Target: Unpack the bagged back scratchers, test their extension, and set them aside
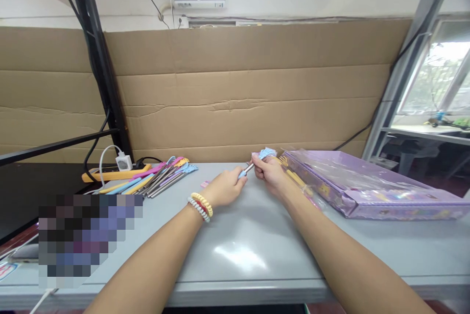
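My left hand, with beaded bracelets on the wrist, is closed around the blue handle of a back scratcher. My right hand pinches its upper end, just below the light blue hand-shaped head. A short stretch of metal rod shows between the two hands. To the left lies a pile of similar back scratchers with blue, yellow, pink and purple parts. Beside my right forearm, yellow-handled pieces in clear plastic lie partly hidden.
A purple box with clear plastic on top sits on the right of the grey table. A yellow power strip with a white plug lies at the back left. Cardboard stands behind. A pixelated patch hides something front left.
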Action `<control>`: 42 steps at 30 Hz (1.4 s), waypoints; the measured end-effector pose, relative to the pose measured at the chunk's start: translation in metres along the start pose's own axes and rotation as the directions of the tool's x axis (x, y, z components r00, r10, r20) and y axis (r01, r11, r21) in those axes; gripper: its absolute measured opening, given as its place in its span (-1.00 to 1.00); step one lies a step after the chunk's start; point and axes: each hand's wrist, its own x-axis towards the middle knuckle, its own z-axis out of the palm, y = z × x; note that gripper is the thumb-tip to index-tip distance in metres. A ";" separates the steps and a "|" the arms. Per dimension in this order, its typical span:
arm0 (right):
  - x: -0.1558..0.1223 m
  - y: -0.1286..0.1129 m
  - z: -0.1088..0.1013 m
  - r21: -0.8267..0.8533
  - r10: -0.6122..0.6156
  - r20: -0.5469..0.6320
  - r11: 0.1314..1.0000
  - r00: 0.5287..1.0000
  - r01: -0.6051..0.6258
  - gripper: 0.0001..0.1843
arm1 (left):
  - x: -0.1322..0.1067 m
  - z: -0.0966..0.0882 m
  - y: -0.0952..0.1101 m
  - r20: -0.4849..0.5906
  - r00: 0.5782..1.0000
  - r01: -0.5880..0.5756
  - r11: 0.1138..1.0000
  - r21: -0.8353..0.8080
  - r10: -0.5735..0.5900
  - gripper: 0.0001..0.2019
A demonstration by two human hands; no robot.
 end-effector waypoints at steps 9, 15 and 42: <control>0.004 -0.007 -0.012 0.026 0.013 -0.131 1.000 0.991 -0.010 -0.47 | 0.003 -0.002 0.002 0.003 0.999 -0.052 0.996 0.071 0.051 -0.64; 0.005 -0.016 -0.024 0.150 0.013 -0.192 0.989 0.981 0.016 -0.49 | 0.002 -0.007 0.009 0.024 0.998 -0.061 0.995 0.080 0.059 -0.66; 0.005 -0.050 -0.048 0.276 -0.005 -0.527 0.945 0.850 0.177 -0.69 | -0.005 -0.059 -0.028 -0.072 0.997 0.022 0.981 0.193 -0.009 -0.54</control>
